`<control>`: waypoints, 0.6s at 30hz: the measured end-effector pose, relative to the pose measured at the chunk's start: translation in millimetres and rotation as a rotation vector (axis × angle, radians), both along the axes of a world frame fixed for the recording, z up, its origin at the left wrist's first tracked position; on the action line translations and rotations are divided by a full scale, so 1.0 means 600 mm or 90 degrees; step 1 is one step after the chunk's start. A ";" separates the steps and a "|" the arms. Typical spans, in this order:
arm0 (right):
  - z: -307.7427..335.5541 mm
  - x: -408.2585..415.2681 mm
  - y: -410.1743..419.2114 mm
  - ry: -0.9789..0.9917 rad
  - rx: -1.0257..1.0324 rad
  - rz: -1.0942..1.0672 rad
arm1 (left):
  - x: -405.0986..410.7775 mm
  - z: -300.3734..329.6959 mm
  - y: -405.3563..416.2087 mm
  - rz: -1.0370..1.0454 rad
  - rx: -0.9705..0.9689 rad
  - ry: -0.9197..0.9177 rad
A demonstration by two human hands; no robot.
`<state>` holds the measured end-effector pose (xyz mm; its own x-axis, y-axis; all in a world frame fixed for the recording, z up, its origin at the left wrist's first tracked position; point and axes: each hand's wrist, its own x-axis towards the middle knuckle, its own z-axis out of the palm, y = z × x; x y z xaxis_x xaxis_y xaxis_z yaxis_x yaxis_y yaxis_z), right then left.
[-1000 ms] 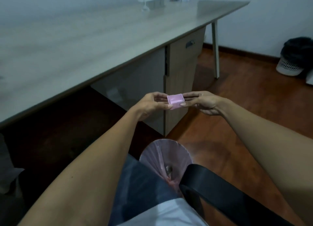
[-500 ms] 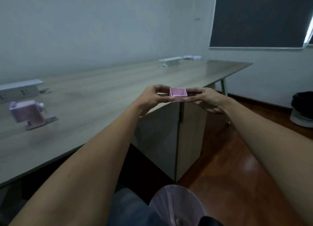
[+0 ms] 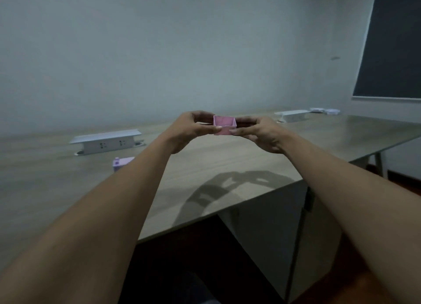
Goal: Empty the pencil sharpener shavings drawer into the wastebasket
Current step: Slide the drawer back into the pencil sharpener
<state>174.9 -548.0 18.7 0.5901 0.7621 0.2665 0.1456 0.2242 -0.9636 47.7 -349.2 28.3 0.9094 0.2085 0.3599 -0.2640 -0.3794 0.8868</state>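
Pinched at both ends and held level in the air: the pink shavings drawer [image 3: 224, 125], open side up, a small rectangular tray with thin straight walls and a flat floor. Inside looks bare, with no shavings or dust to be made out, though fine residue would be too small to tell. Judged from that, emptying appears done; what seems left is carrying the drawer back and sliding it into its slot.

Closed on the drawer's left end, thumb near and fingers behind: the left hand [image 3: 190, 127]. Closed on the drawer's right end the same way: the right hand [image 3: 259, 131]. Neither hand slack, both narrow around the little tray, forearms stretched out toward it.

Below the drawer, not touching it: the long wooden surface [image 3: 216, 162], with the shadow of hands and drawer cast on it nearer the front edge. Left of the drawer and lower, standing on the surface, partly hidden behind the left forearm: the lilac pencil sharpener [image 3: 120, 163], well apart from the drawer. Slot side not readable from here. Further left of the drawer, behind the sharpener: a grey pop-up socket box [image 3: 106, 142]. Right of the drawer, farther back on the surface: a second socket box [image 3: 292, 115], with some small white items beyond it, too blurred to name.

No wastebasket in view anywhere around the drawer.

Probable care for the remaining step: lining the thin walls up squarely with the sharpener body, since a light tray like this could jam if tilted.
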 end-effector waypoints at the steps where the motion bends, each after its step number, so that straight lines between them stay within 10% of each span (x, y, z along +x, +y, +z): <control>1: 0.004 -0.009 0.025 -0.002 0.001 0.017 | -0.015 0.003 0.020 0.018 -0.001 0.001; 18: -0.045 -0.132 0.369 -0.126 -0.066 0.142 | -0.296 -0.015 0.277 0.321 0.046 0.045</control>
